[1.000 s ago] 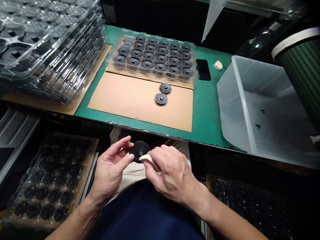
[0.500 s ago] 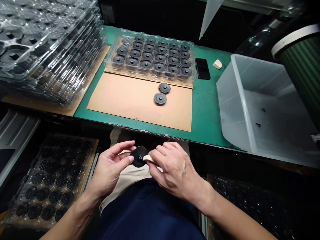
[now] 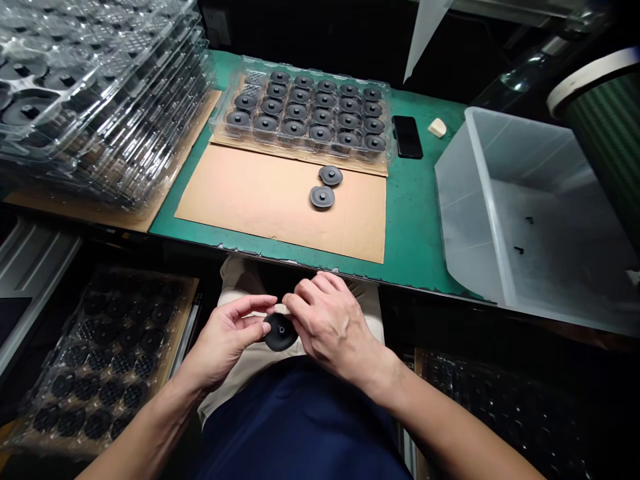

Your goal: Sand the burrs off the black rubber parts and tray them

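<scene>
disc [image 3: 281,335]: held at 7 o'clock of view, handling judged unfinished | left hand [image 3: 225,341]: half-curled, disc pinched at rim | right hand [image 3: 334,325]: closed around block [image 3: 283,309], held by disc's 12 o'clock rim | tray [image 3: 254,78], 12 o'clock from disc: mostly filled | loose discs [image 3: 323,197], 1 o'clock: two left untrayed

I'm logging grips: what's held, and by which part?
The left hand pinches a black disc by its left edge; the right hand grips a pale block, exact hold hidden.
</scene>
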Tool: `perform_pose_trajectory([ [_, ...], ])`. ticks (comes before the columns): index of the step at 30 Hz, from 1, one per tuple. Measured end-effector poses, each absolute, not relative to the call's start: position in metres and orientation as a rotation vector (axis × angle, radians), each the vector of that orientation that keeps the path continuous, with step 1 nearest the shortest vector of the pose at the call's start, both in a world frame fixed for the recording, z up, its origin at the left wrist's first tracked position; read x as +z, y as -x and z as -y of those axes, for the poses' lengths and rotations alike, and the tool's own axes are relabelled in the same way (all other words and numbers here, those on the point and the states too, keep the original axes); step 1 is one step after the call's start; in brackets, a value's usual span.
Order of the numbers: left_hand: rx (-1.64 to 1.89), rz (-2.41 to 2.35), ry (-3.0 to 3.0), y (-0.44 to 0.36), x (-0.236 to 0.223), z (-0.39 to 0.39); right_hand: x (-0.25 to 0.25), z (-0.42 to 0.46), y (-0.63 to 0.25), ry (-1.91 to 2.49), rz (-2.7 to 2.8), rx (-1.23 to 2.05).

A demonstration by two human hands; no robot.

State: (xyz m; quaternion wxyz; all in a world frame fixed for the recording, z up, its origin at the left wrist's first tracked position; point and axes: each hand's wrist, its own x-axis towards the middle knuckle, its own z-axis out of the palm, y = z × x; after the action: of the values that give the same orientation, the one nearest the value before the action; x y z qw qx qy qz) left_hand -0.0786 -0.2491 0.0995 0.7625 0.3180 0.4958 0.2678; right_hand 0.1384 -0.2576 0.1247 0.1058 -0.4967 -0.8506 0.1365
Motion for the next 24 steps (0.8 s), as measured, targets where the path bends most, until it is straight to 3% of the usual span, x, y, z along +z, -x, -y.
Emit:
perform_pose_trajectory([
  [6,0.618,-1.027,-0.647,0.069,0.100,0.250,0.092,0.250,-0.153,1.533,1.938,0.709],
  [11,0.713,-1.105,-0.721,0.068,0.102,0.242,0.088,0.273,-0.155,1.330,1.609,1.447],
  [14,0.741,-1.139,-0.804,0.061,0.103,0.239,0.086,0.288,-0.139,1.172,1.429,1.712],
  [19,0.822,-1.120,-0.674,0.042,0.104,0.243,0.079,0.295,-0.115,1.179,0.973,1.632],
  [24,0.874,-0.993,-0.610,0.032,0.102,0.258,0.074,0.291,-0.114,1.235,0.933,1.492],
])
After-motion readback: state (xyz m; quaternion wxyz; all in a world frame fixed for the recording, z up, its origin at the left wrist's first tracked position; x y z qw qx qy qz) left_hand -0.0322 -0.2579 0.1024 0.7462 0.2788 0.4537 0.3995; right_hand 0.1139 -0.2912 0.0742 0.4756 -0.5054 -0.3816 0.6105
